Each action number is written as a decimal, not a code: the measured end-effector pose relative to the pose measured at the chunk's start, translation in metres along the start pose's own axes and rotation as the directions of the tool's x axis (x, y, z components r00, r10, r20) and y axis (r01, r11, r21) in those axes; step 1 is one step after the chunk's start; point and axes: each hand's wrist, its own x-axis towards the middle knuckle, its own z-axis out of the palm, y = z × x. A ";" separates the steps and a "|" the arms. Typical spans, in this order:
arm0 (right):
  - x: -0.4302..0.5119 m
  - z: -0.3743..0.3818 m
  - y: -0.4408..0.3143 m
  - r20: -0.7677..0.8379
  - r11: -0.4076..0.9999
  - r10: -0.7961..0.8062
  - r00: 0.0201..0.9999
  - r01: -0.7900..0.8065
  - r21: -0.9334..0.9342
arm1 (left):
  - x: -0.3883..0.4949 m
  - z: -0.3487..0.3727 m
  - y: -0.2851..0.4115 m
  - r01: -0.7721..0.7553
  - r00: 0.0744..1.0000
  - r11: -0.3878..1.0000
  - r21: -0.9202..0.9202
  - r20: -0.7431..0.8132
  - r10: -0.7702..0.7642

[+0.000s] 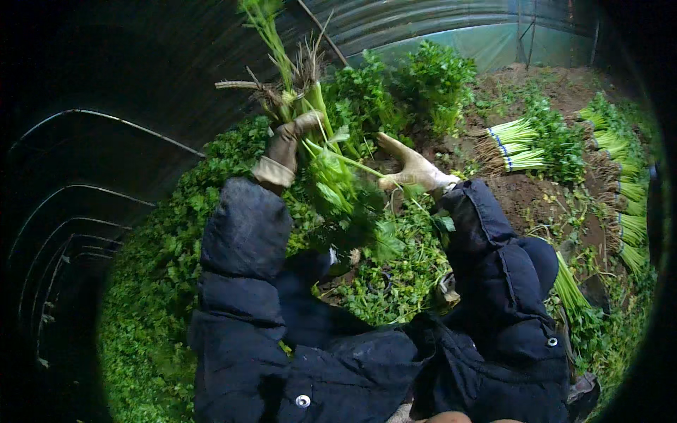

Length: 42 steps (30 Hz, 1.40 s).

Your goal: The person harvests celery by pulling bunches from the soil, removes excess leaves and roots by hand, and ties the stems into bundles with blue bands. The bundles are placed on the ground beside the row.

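My left hand (290, 140), in a soiled glove, grips a clump of celery plants (316, 103). Their soil-caked roots point up and away from me, and leaves hang down below the fist. A separate bunch of thin green stalks rises blurred above the roots. My right hand (412, 163), in a pale glove, is held apart to the right with thumb and fingers spread. One thin celery stalk (365, 168) runs from the clump to its lower fingers; whether it only touches them I cannot tell. Loose leaves and trimmings (396, 280) litter the ground between my arms.
Banded celery bundles (515, 145) lie on the soil at right, with a row of several more (629, 190) beyond. Another bundle (571, 285) lies by my right knee. Standing celery (439, 84) grows ahead, and a dense leafy bed (148, 296) lies left beside metal hoops (137, 121).
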 end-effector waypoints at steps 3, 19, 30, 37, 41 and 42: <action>-0.001 0.026 -0.028 0.023 0.996 -0.072 0.997 0.073 -0.044 | -0.030 0.034 -0.042 0.078 0.991 0.929 -0.362 -0.071 -0.112; 0.000 0.101 0.053 0.176 0.964 0.146 0.974 -0.100 -0.248 | -0.073 0.024 -0.169 0.232 0.942 0.740 -0.631 -0.045 -0.333; -0.011 0.096 0.037 -0.279 0.705 0.209 0.937 0.053 0.707 | -0.206 0.091 -0.303 0.734 0.646 0.674 -0.080 0.388 -0.657; -0.017 0.055 0.144 -0.372 0.981 0.047 0.927 0.027 0.192 | -0.195 0.104 -0.347 0.768 0.600 0.641 -0.010 0.361 -0.714; -0.099 0.071 0.256 -0.155 0.732 0.672 0.724 -0.617 0.290 | -0.193 0.087 -0.369 0.783 0.586 0.620 0.042 0.284 -0.759; -0.119 0.084 0.273 -0.006 0.553 0.772 0.636 -0.668 0.498 | -0.195 0.084 -0.373 0.794 0.570 0.605 0.060 0.275 -0.775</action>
